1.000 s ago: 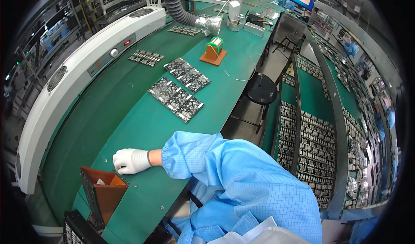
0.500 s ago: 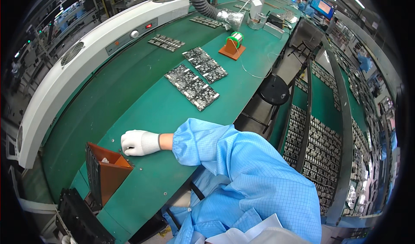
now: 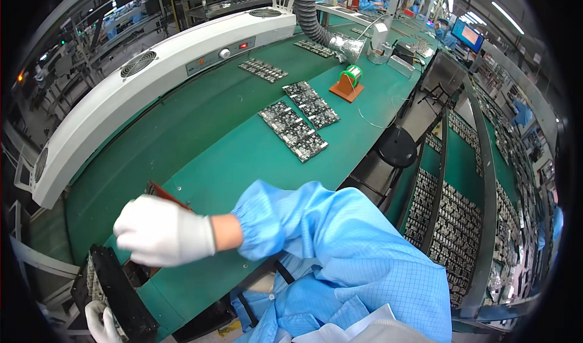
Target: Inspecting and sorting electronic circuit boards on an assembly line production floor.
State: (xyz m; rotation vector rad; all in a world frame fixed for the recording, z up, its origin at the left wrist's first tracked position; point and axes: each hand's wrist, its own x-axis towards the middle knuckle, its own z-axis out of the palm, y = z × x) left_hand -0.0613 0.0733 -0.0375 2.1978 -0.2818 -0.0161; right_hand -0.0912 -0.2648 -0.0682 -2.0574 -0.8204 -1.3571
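My right hand [image 3: 163, 230], in a white glove, hangs over the near left part of the bench with its fingers curled in. Motion blurs it slightly, and whatever it may hold is hidden. Behind it, mostly covered, stands a brown holder [image 3: 159, 189]. At the lower left is a black rack [image 3: 124, 294] with a row of small circuit boards [image 3: 92, 276] along its left side. My left hand [image 3: 102, 323], also gloved in white, has its bent fingers on the near left end of that rack.
Two black circuit-board panels [image 3: 293, 130] lie mid-bench. Beyond them are a green wire spool [image 3: 351, 74] on a brown stand and a flexible duct [image 3: 311, 15]. A white fan unit [image 3: 164, 70] spans the left side. To the right are a black stool [image 3: 396, 146] and racks of boards [image 3: 455, 221].
My right hand has lifted from the bench and moved left and nearer, now covering the brown holder. More of my left hand shows at the black rack. The view has shifted.
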